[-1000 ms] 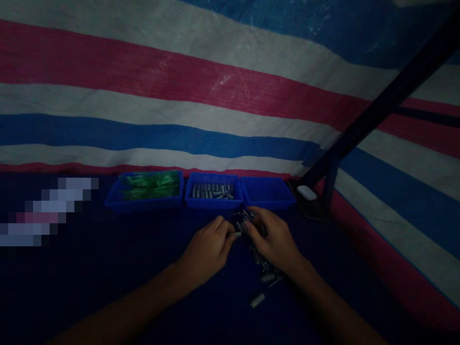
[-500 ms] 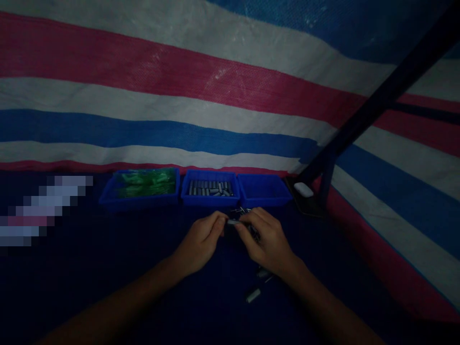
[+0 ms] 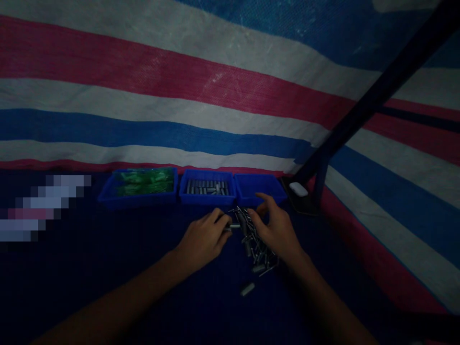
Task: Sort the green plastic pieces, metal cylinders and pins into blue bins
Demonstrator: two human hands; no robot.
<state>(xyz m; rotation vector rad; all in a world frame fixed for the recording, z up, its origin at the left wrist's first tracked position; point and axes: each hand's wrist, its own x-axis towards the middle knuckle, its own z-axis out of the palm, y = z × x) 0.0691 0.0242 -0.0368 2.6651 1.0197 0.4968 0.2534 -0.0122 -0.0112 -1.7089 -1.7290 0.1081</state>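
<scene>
My left hand (image 3: 208, 232) is closed around a small metal cylinder (image 3: 235, 225), whose pale end sticks out to the right of the fingertips. My right hand (image 3: 275, 227) is open, thumb and index finger apart, over the right side of a pile of metal parts (image 3: 253, 242). Thin pins and thicker cylinders lie mixed in that pile on the dark blue table. One loose cylinder (image 3: 247, 289) rests nearer to me, apart from the pile. The dim light hides the finer detail of the parts.
Along the back stand a blue bin with green plastic bags (image 3: 108, 191), a blue bin of metal cylinders (image 3: 206, 199) and another blue bin (image 3: 260, 195). A white mouse (image 3: 298, 189) lies on a dark pad right of them. A dark metal post (image 3: 345, 127) slants up at the right.
My right hand has let go of the piece between both hands and moved right, its fingers opening. The left hand keeps the cylinder. More of the pile shows now.
</scene>
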